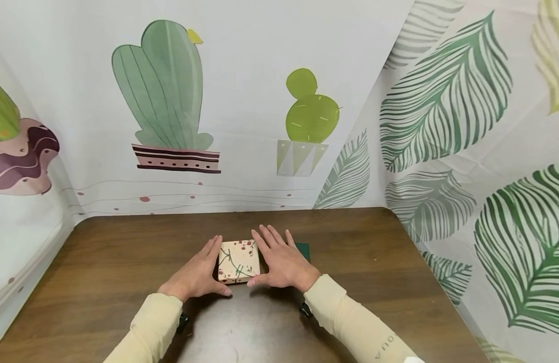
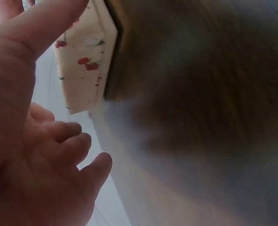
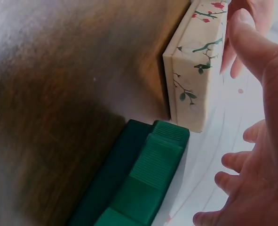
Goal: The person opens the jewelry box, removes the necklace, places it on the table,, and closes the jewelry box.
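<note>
A small cream box [image 1: 238, 261] with red blossoms and green twigs printed on it lies flat on the wooden table. My left hand [image 1: 197, 272] is at its left side, fingers extended past the edge and thumb spread near the front. On the other side my right hand [image 1: 281, 259] has its fingers spread, with the thumb at the box's front right corner. Whether either hand actually touches the box, I cannot tell. A green ridged block-like object [image 3: 148, 174] sits beside the box, mostly hidden under my right hand in the head view.
The brown table [image 1: 125, 262] ends at a rounded back edge against a white cloth backdrop [image 1: 247, 91] printed with cacti. Leaf-patterned cloth [image 1: 447, 101] hangs along the right side.
</note>
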